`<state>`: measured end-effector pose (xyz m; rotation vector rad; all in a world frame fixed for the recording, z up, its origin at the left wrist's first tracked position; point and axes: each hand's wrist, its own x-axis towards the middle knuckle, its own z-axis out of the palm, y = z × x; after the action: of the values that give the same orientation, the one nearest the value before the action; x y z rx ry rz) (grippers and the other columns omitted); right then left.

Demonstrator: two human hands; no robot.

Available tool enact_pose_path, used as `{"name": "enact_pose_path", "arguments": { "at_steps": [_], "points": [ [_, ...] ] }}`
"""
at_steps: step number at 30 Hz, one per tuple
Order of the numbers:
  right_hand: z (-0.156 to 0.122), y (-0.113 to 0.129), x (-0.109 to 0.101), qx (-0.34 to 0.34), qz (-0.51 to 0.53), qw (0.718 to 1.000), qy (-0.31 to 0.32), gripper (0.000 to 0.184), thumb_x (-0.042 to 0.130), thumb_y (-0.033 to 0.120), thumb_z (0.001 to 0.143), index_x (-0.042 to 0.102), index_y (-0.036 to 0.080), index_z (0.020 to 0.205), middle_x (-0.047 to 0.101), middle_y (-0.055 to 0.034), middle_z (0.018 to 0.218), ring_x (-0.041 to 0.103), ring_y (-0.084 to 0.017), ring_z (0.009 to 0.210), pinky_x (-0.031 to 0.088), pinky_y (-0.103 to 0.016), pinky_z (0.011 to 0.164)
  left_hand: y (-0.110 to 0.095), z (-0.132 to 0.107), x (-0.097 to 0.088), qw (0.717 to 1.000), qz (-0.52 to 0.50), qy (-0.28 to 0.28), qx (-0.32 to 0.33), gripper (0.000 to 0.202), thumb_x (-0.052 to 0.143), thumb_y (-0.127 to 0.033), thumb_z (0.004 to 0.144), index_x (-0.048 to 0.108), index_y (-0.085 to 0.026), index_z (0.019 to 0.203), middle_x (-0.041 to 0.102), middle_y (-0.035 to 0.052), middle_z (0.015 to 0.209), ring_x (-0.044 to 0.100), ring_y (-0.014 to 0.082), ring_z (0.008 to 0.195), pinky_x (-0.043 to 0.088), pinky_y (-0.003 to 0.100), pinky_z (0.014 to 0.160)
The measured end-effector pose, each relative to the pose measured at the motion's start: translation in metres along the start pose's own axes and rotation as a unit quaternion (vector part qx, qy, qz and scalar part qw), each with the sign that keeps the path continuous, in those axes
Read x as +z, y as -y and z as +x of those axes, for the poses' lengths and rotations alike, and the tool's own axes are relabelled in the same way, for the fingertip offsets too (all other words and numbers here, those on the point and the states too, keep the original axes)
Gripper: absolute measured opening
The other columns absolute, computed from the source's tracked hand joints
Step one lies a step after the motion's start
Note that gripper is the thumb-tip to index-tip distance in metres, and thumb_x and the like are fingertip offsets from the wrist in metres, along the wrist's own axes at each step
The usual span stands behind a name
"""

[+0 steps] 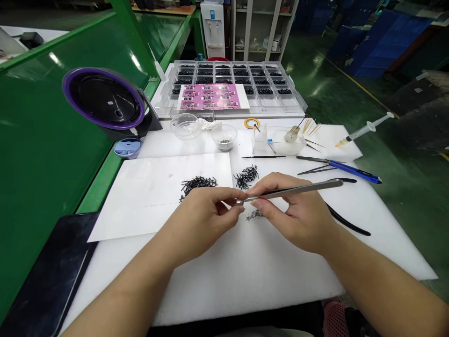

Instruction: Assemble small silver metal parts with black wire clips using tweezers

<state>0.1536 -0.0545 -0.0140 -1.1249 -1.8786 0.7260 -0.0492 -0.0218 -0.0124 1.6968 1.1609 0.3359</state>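
My left hand (206,215) pinches a tiny shiny metal piece (239,202) between thumb and forefinger; its exact kind is too small to tell. In my right hand (298,210) are metal tweezers (308,188), their tips meeting the piece at my left fingertips. Black-handled pliers (347,220) lie partly hidden behind my right hand. Beneath the hands, small silvery parts (255,214) are scattered on the white foam. Short black strips form one pile (247,176) just beyond my fingers and another pile (198,183) on a white sheet (147,187).
A compartment tray (266,99) of black pieces stands at the back, a pink printed sheet (210,97) on it. Clear cups (224,136), a blue cutter (358,172) and a syringe (366,129) lie beyond my hands. At left are a purple-rimmed round device (105,98) and a dark tablet (49,271).
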Motion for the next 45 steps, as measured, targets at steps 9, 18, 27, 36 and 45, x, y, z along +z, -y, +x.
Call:
{"name": "enact_pose_path", "arguments": {
  "at_steps": [9,18,27,36,45],
  "points": [
    [0.0,0.002,0.002,0.023,-0.005,1.0,-0.009,0.002,0.066,0.016,0.087,0.066,0.018,0.088,0.067,0.0015,0.085,0.062,-0.012,0.078,0.049,-0.026,0.07,0.001,0.003,0.002,0.999,-0.008,0.017,0.029,0.028,0.048,-0.031,0.095,0.074,-0.024,0.103,0.068,-0.0004,0.082,0.058,0.0146,0.071,0.047,0.025,0.063],
    [0.001,0.0,-0.005,0.133,0.033,0.99,-0.024,0.004,0.067,0.021,0.085,0.065,0.02,0.088,0.068,0.0021,0.08,0.065,-0.013,0.073,0.051,-0.025,0.066,0.002,0.005,-0.003,1.0,-0.001,-0.001,0.02,0.024,0.05,-0.029,0.092,0.075,-0.027,0.094,0.072,-0.0029,0.086,0.063,0.0159,0.08,0.048,0.025,0.067],
    [0.009,-0.018,-0.015,0.282,-0.039,0.958,0.041,0.006,0.065,0.028,0.084,0.065,0.023,0.088,0.07,0.0032,0.081,0.067,-0.017,0.075,0.051,-0.032,0.068,0.0,0.003,-0.012,0.997,0.025,-0.068,0.018,0.025,0.052,-0.029,0.088,0.076,-0.029,0.094,0.071,-0.0037,0.077,0.058,0.0121,0.063,0.048,0.024,0.063],
    [0.011,-0.022,-0.028,0.249,-0.03,0.964,0.088,0.007,0.063,0.027,0.085,0.064,0.02,0.085,0.069,0.0006,0.079,0.066,-0.017,0.073,0.05,-0.029,0.063,0.007,0.003,-0.011,0.998,0.025,-0.05,0.02,0.025,0.052,-0.034,0.091,0.075,-0.028,0.098,0.073,-0.0016,0.086,0.067,0.0171,0.081,0.05,0.025,0.065],
    [0.012,-0.018,-0.024,0.224,-0.12,0.961,0.109,0.006,0.063,0.019,0.082,0.066,0.02,0.078,0.067,0.0033,0.072,0.063,-0.013,0.066,0.045,-0.026,0.057,0.004,0.003,-0.009,0.998,0.048,-0.039,0.016,0.026,0.052,-0.034,0.089,0.075,-0.029,0.098,0.073,-0.002,0.083,0.068,0.0182,0.077,0.05,0.027,0.065]
  ]
}}
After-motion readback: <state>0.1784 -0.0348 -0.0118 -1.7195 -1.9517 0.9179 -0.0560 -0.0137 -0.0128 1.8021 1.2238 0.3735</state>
